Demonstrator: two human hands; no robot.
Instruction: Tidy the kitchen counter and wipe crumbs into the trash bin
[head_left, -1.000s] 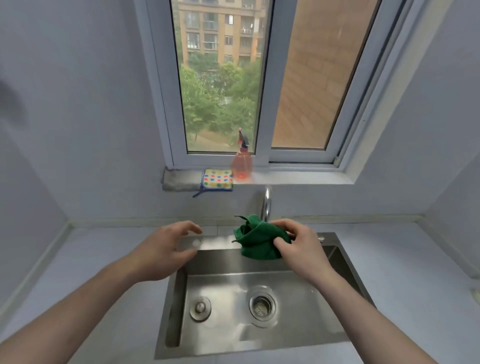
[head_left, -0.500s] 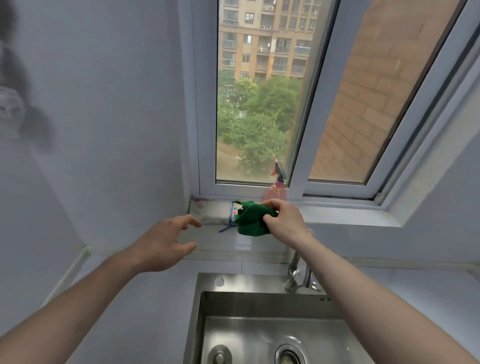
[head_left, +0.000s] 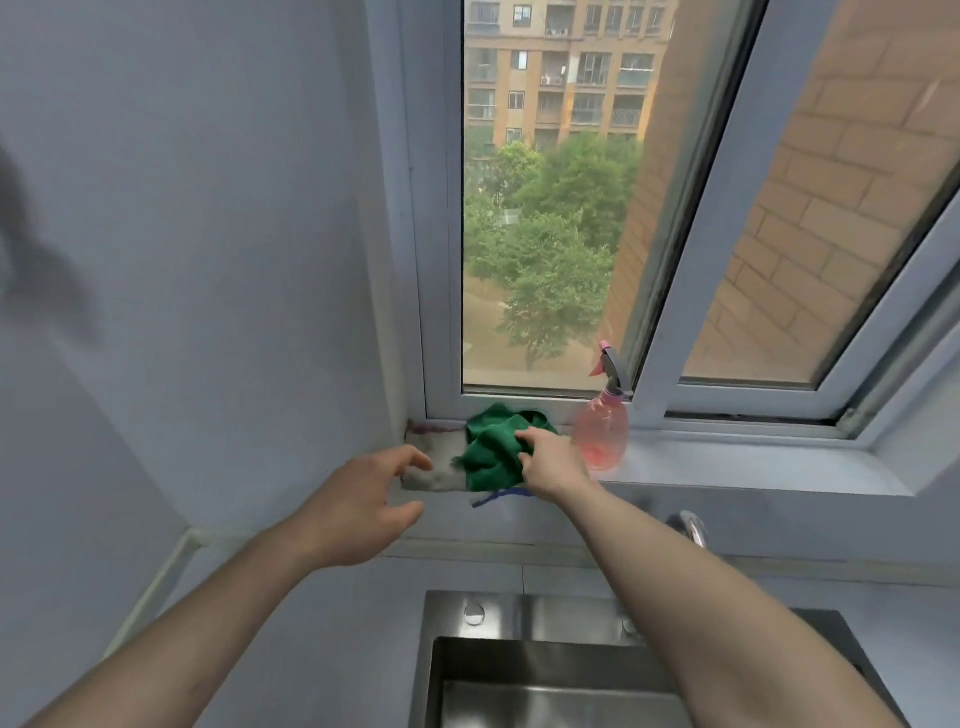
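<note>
A crumpled green cloth (head_left: 491, 449) lies on the left end of the window sill (head_left: 727, 467), on top of the dotted sponge pad, of which only a blue loop (head_left: 493, 497) shows. My right hand (head_left: 550, 460) grips the cloth's right side with curled fingers. My left hand (head_left: 363, 506) hovers open just left of it, fingertips near a stained grey rag (head_left: 436, 462) on the sill corner, holding nothing.
A pink spray bottle (head_left: 602, 426) stands on the sill right next to my right hand. The steel sink (head_left: 519, 670) and the faucet (head_left: 688, 525) are below. The wall closes in on the left; the grey counter (head_left: 311, 623) runs beside the sink.
My right hand has carried the green cloth up from the sink to the window sill and set it down over the dotted pad. The view has tilted up and moved closer.
</note>
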